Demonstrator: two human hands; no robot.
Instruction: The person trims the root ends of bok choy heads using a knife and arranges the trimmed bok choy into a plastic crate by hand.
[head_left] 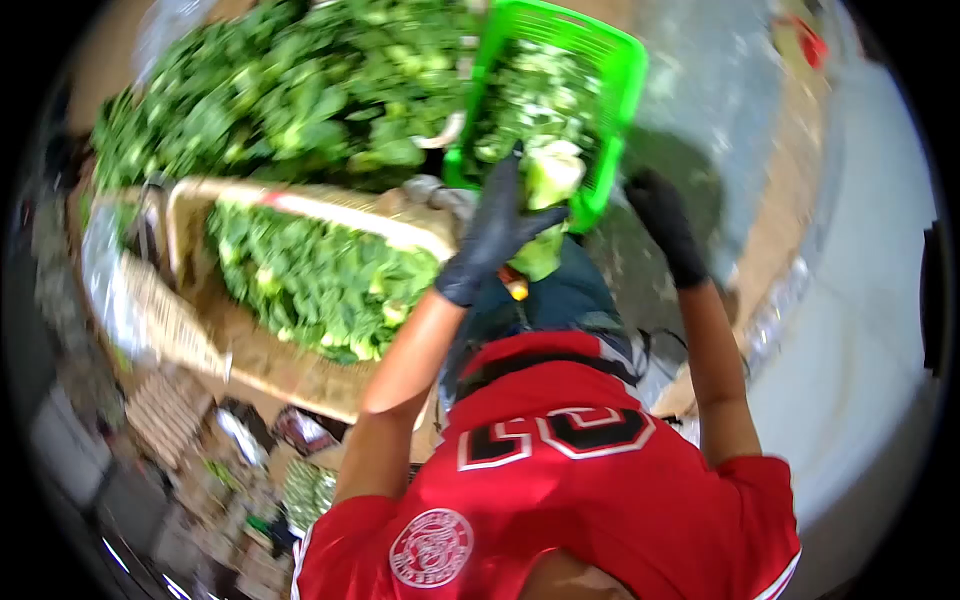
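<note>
My left hand [505, 222], in a black glove, is closed on a leafy green vegetable [553, 178] over the near end of a bright green plastic crate [622, 75]. The vegetable's pale stem end points up toward the crate, and its leaves [541, 254] hang toward my lap. Off the crate's right side, my right hand [664, 215], gloved in black too, has its fingers curled; whatever they hold, if anything, is hidden. Loose leafy greens [540, 90] fill the crate. A small orange-yellow thing [518, 290], too blurred to name, shows below my left hand.
A large heap of leafy greens [280, 90] lies at the upper left. Below it stands a tan basket [300, 372] holding more greens [320, 275]. Clear plastic [105, 280] hangs at its left. Grey floor [850, 250] extends on the right, with packages [305, 430] at lower left.
</note>
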